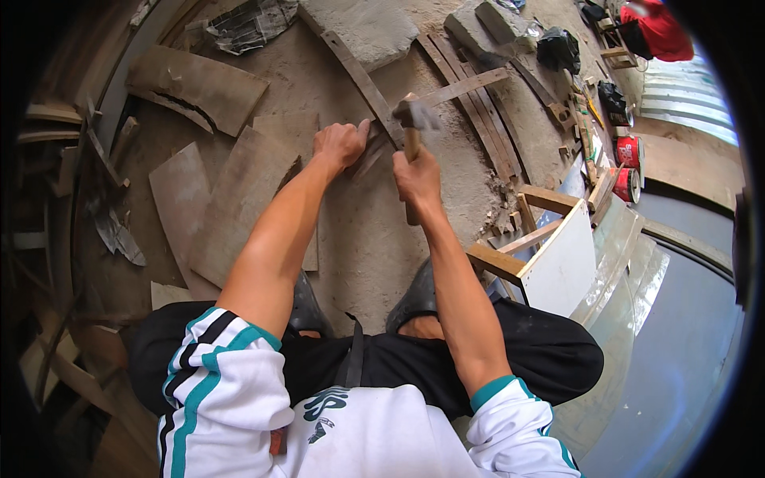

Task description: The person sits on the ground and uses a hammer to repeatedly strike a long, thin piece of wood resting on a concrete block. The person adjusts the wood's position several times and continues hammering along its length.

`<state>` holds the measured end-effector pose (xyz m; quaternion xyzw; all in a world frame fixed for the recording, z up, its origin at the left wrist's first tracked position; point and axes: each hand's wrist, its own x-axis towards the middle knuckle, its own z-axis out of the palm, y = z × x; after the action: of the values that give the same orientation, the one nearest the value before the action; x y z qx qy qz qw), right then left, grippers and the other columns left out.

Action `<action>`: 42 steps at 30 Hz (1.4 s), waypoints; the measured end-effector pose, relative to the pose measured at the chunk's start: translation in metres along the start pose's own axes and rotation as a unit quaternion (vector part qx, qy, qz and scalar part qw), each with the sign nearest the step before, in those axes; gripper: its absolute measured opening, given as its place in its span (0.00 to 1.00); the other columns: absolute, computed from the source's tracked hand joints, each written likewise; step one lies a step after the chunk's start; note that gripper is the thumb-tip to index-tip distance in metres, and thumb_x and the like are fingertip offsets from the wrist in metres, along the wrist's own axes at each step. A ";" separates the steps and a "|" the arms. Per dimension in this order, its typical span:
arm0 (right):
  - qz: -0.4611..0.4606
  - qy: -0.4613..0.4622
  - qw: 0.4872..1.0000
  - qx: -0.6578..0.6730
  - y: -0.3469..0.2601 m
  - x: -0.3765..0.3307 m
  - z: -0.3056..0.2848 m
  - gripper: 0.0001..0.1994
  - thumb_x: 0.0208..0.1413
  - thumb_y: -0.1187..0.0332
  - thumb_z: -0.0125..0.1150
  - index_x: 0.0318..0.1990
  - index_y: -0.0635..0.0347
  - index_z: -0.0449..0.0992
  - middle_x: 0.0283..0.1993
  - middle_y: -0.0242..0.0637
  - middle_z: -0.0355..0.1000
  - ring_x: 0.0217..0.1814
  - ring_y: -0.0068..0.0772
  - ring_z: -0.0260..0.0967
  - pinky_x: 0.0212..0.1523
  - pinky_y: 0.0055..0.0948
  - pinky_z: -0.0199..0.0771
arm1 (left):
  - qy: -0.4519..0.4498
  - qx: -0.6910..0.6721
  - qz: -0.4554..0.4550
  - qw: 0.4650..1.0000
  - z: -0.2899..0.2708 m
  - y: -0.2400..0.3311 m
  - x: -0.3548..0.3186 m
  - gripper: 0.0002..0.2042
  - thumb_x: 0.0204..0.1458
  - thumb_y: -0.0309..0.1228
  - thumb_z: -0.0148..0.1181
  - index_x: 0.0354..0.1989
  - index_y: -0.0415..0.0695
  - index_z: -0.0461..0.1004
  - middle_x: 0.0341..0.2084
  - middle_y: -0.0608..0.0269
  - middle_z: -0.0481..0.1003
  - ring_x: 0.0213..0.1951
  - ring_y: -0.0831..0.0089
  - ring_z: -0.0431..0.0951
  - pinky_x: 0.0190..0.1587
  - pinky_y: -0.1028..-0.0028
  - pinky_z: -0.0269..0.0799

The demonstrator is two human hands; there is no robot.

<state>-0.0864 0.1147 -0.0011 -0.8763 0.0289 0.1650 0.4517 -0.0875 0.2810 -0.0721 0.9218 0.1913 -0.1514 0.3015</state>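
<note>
Seen from above, a crouching person works on a thin wooden strip (374,147) lying on the sandy concrete floor (358,239). The left hand (341,145) rests on the strip, fingers curled and pressed down to steady it, thumb pointing toward the hammer. The right hand (417,182) is wrapped tight around the wooden handle of a hammer (413,119), whose metal head is raised just above the strip's upper end and blurred (a sign of swinging). No nail can be made out under the head, so how deep any fastener sits cannot be told. Judging by the raised head and the steadying grip, striking is under way rather than finished. Curved plywood offcuts (239,191) lie to the left, long battens (478,111) cross the floor beyond the strip, and a small wooden frame with a white panel (558,255) stands to the right, near two red tins (629,167).
</note>
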 end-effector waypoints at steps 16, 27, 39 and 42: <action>-0.016 0.019 0.985 -0.169 -0.017 0.027 -0.129 0.30 0.43 0.44 0.74 0.37 0.67 0.77 0.30 0.44 0.78 0.34 0.39 0.76 0.42 0.36 0.74 | -0.032 -0.108 -0.001 0.994 -0.022 0.023 0.004 0.37 0.59 0.61 0.36 0.45 0.36 0.80 0.45 0.37 0.77 0.52 0.43 0.75 0.55 0.56 0.68; -0.034 0.041 0.967 -0.251 0.014 -0.016 -0.126 0.19 0.45 0.62 0.75 0.38 0.64 0.75 0.34 0.45 0.76 0.37 0.39 0.74 0.41 0.38 0.71 | 0.016 -0.285 0.020 0.958 -0.008 0.042 0.004 0.39 0.56 0.64 0.39 0.38 0.35 0.80 0.39 0.40 0.79 0.46 0.42 0.77 0.53 0.54 0.69; -0.075 0.100 0.977 -0.176 0.121 -0.054 -0.129 0.19 0.45 0.60 0.75 0.30 0.63 0.70 0.24 0.41 0.68 0.27 0.36 0.65 0.32 0.36 0.67 | 0.079 0.047 0.115 0.989 0.036 -0.006 -0.017 0.26 0.45 0.42 0.68 0.48 0.39 0.69 0.46 0.50 0.68 0.52 0.52 0.71 0.54 0.57 0.70; -0.099 0.098 0.974 -0.178 0.138 -0.065 -0.124 0.17 0.46 0.61 0.74 0.32 0.63 0.72 0.26 0.46 0.71 0.29 0.48 0.70 0.34 0.40 0.69 | 0.137 0.023 0.098 0.985 0.020 -0.025 -0.011 0.27 0.45 0.42 0.68 0.49 0.39 0.68 0.46 0.49 0.68 0.53 0.51 0.71 0.53 0.55 0.71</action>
<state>-0.1428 -0.0730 -0.0221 -0.9531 -0.0435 0.0352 0.2975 -0.1113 0.2849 -0.0959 0.9547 0.1355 0.0021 0.2649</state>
